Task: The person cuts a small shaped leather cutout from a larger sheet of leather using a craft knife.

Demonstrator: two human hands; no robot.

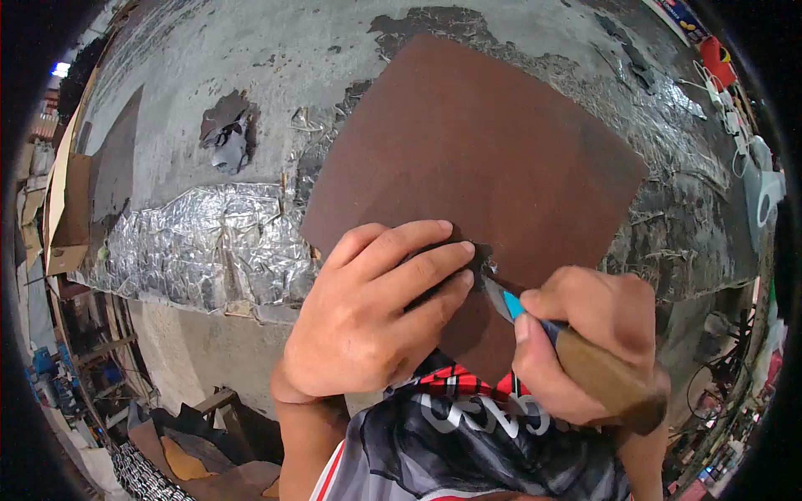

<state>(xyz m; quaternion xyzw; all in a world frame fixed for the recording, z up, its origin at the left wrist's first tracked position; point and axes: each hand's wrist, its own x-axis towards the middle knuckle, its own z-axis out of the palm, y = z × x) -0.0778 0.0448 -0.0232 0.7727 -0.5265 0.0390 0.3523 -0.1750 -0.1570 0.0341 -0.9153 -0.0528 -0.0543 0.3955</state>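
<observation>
A large brown sheet, leather-like (468, 142), lies on the worktable and reaches over its near edge. My left hand (376, 309) rests on its lower part, fingers stretched out and slightly apart. A dark piece (478, 255) shows partly beneath those fingertips; its outline is mostly hidden. In my right hand (589, 334) is a knife (585, 359) with a thick wooden handle and blue wrapping near the blade. The blade tip touches or nearly touches the sheet, just right of my left fingertips, beside a small ragged spot.
The grey worktable (276, 50) is worn, with torn silver wrapping (200, 234) along its near side. A cardboard piece (68, 204) stands at the left edge. Brown scraps (184, 459) lie below left. A red object (717, 63) and white cables sit at the right edge.
</observation>
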